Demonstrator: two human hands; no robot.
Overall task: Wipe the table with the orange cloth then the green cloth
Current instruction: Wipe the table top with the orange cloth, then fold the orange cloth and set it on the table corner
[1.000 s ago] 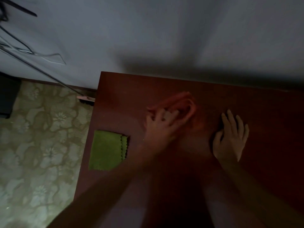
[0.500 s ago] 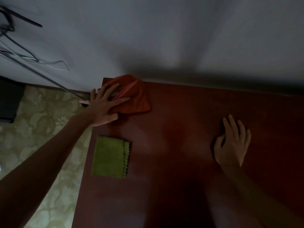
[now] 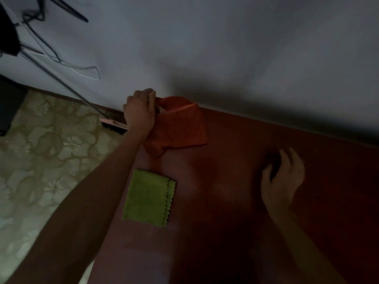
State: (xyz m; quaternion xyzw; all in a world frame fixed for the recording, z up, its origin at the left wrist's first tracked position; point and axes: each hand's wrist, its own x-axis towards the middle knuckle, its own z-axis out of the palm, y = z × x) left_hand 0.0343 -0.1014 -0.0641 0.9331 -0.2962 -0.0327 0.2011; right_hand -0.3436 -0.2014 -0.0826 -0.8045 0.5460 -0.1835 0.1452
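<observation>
Wiping with the orange cloth point(image 3: 180, 124) looks underway: left hand point(image 3: 140, 111), grip bunched on it at the desk's point(image 3: 235, 181) far corner. Right hand point(image 3: 284, 179) rests loosely curled, holding nothing; green cloth point(image 3: 147, 197) waits folded, next.

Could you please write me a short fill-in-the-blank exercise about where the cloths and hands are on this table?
1. The left hand grips the ____ cloth at the table's far left corner.
2. The folded green cloth lies on the table, touched by ____ hand.
3. The right hand holds ____.

Missing words: orange; neither; nothing
</observation>
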